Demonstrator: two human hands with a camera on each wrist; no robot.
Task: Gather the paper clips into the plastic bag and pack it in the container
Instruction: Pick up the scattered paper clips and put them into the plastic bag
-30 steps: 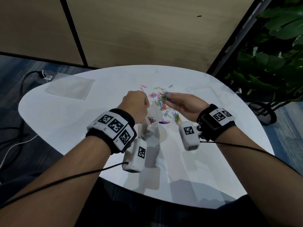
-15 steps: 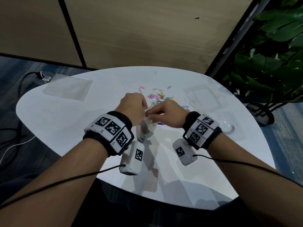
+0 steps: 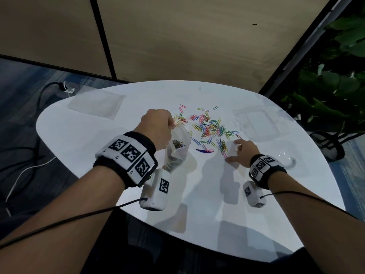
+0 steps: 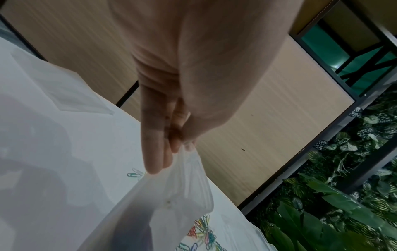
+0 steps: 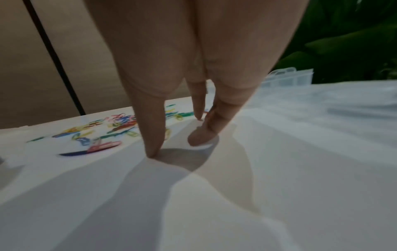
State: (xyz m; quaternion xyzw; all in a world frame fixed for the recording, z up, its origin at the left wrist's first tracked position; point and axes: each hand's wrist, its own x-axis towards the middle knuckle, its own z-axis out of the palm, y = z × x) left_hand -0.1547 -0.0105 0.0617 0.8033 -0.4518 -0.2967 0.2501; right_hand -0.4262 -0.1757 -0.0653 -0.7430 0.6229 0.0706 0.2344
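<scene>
Head view. Table (image 3: pixel 98 155): white, glossy, rounded edge. Paper clips (image 3: pixel 209 127): thin bent wire in many colours, strewn in a loose heap on the far middle of the table. Plastic bag (image 3: pixel 177 149): clear, soft, crumpled film, mouth up, with a dark clump of clips inside; it hangs just left of the heap. Left hand (image 3: pixel 156 131): fingers curled, pinching the bag's upper edge. Right hand (image 3: pixel 243 153): fingers spread and pointing down onto the table at the near right edge of the heap, holding nothing. Container (image 3: pixel 254 121): clear, hard, boxy plastic, right of the heap (hard to make out against the white top). Second flat clear sheet or bag (image 3: pixel 96 103) at far left. Leafy plant (image 3: pixel 331 86) beyond the table's right side.

Left wrist view. Left hand (image 4: pixel 163 135): fingertips and thumb nip the translucent bag (image 4: pixel 171 203) at its rim; clips (image 4: pixel 204 231) lie below on the table.

Right wrist view. Right hand (image 5: pixel 182 110): fingertips (image 5: pixel 152 151) touch the smooth tabletop, uncurled; blurred clips (image 5: pixel 103 134) lie to their left, the ribbed clear container (image 5: pixel 287 78) behind.
</scene>
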